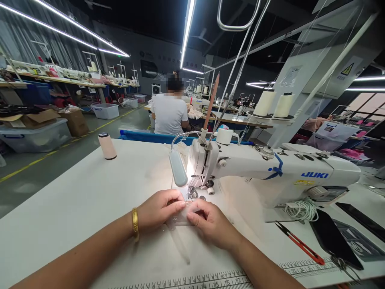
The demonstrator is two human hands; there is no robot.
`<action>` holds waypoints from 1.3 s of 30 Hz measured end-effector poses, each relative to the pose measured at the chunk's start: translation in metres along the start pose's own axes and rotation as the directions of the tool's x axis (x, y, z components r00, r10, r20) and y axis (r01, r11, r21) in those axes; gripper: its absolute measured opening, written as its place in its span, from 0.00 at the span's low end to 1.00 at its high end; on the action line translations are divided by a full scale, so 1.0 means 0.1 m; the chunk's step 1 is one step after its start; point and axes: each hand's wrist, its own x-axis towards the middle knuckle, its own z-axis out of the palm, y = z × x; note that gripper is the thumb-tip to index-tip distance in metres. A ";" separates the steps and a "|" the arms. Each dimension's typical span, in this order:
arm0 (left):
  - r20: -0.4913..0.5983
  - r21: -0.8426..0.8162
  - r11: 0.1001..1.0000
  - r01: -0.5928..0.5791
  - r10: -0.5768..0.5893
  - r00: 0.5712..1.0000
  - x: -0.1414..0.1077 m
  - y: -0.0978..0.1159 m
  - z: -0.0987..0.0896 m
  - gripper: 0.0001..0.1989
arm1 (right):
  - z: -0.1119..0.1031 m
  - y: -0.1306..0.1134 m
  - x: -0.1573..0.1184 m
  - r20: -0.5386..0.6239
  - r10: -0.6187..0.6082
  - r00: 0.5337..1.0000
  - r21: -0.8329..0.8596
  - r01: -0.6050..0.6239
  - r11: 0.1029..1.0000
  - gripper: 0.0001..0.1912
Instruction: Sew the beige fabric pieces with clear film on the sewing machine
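Pale sheer fabric point(179, 220) lies on white bench point(75, 196), just near side of presser foot point(192, 194) of JUKI sewing machine point(243, 162). Left hand point(161, 206) and right hand point(212, 222) flank it, fingers of both seemingly pinched on fabric. Best kept flat, evenly taut, fingertips clear of foot.

Near table point(69, 188), one. Hands, two: left hand point(162, 208), right hand point(212, 224). Gold bracelet point(135, 222), one. Sewing machine point(249, 160) on it, one. Peach thread spool point(107, 147), one. Cream cones point(265, 103) on the near stand point(250, 114), two. White mug point(222, 137), one. Red-handled snips point(300, 244), one pair. Pale cord coil point(300, 210), one. Blue tie point(277, 166), one. Sheer fabric point(179, 243), number of pieces unclear.
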 end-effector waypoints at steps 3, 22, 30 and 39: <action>0.009 -0.072 0.997 0.004 -0.003 1.000 -0.03 0.00 0.02 0.17 | -0.01 -0.01 0.00 -0.002 -0.014 1.000 0.009 0.014 1.000 0.17; 0.002 -0.116 0.989 0.091 -0.091 0.996 -0.10 0.08 0.00 0.20 | 0.00 0.02 -0.02 -0.032 0.019 0.999 0.151 -0.014 0.988 0.12; 0.020 -0.126 0.990 0.069 -0.067 0.998 -0.10 0.02 0.02 0.20 | 0.00 -0.04 -0.03 -0.070 0.024 0.997 0.103 -0.017 0.995 0.11; 0.021 -0.131 0.986 0.102 -0.100 0.995 -0.13 -0.05 0.09 0.21 | -0.02 -0.10 -0.06 -0.104 0.062 0.993 0.105 -0.051 0.993 0.09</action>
